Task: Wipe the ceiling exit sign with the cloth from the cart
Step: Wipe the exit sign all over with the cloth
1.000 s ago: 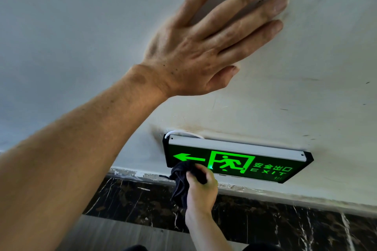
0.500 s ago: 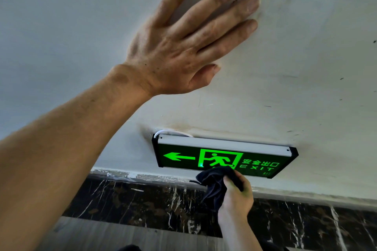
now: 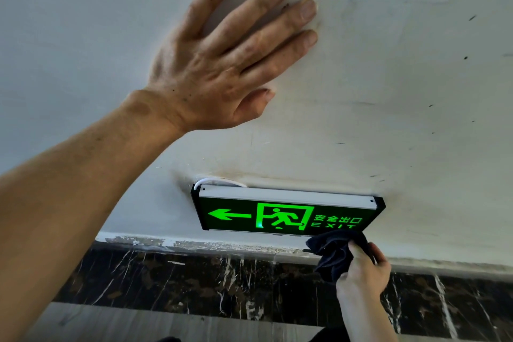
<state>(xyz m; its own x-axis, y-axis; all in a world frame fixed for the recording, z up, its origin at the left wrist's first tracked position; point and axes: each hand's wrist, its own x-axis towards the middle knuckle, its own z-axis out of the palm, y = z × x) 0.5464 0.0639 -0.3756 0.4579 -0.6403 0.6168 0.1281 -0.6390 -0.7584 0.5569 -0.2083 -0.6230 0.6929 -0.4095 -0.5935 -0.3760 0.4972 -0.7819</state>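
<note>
- Ceiling (image 3: pixel 388 78), white and smudged with dark marks, fills most of the head view.
- The left hand (image 3: pixel 222 64) is spread flat against that ceiling, fingers extended and slightly apart, thumb tucked below; it grasps nothing, and its bare forearm runs down to the lower left corner.
- The exit sign (image 3: pixel 286 214) is mounted to the ceiling below the left hand, near the junction with the wall. It has a pale metal strip along its top, black end caps, and a lit green face showing a left arrow, a running figure in a doorway, Chinese characters and the word EXIT.
- A white cable (image 3: pixel 216 182) loops out of the ceiling at the sign's upper left corner.
- The right hand (image 3: pixel 363 269) reaches up from the bottom right and grips the cloth (image 3: pixel 333 250), fingers closed around it.
- The cloth is dark and bunched; its upper edge touches the sign's lower right corner, covering part of the EXIT lettering, while the rest hangs down beside the palm.
- Below the ceiling edge runs a band of dark marble (image 3: pixel 194 280) with white veins, its top border flecked with peeling white paint.
- Under the marble lies a paler grey surface (image 3: pixel 138 325).
</note>
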